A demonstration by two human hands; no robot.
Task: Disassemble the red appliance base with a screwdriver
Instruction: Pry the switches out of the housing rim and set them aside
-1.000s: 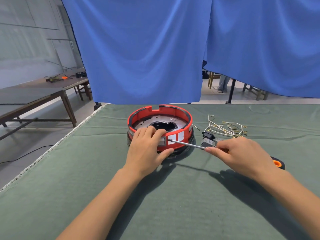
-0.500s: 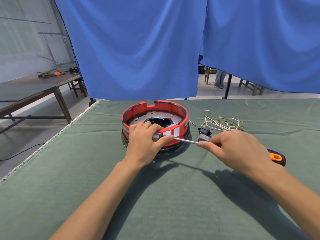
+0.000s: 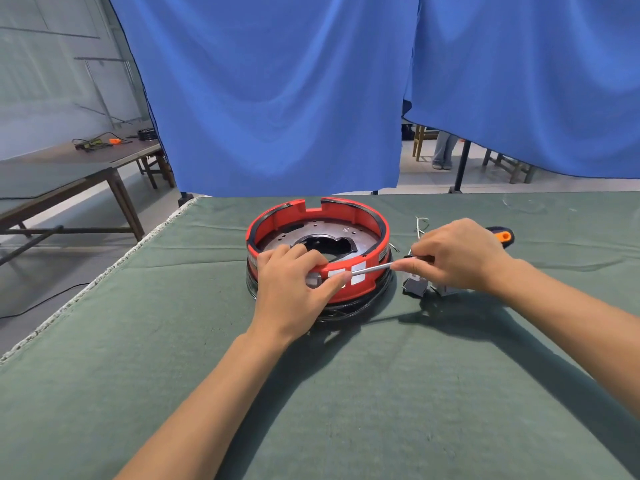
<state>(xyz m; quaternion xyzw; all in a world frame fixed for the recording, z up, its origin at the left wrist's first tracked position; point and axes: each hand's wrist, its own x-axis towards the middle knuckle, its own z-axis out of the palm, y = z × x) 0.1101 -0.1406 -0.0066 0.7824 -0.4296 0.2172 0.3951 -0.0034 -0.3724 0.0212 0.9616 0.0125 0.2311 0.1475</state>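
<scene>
The red appliance base [image 3: 346, 216], a round red ring with a dark metal plate inside, sits on the green-covered table [image 3: 173, 393]. My left hand [image 3: 294, 289] grips its near rim, fingers curled over the edge and thumb against the outer wall. My right hand [image 3: 457, 254] holds the screwdriver [image 3: 372, 269]. Its metal shaft points left at the base's near wall beside my left thumb. The orange and black handle end [image 3: 502, 235] sticks out behind my right hand.
Small grey parts [image 3: 415, 287] lie on the cloth just right of the base, under my right hand. Loose wires [image 3: 420, 225] lie behind it. The table's left edge [image 3: 104, 271] runs diagonally. Blue curtains [image 3: 277, 98] hang behind; a wooden table [image 3: 69, 168] stands far left.
My right hand has lifted and moved closer to the base, tilting the screwdriver handle up and back. The left hand stays gripping the rim.
</scene>
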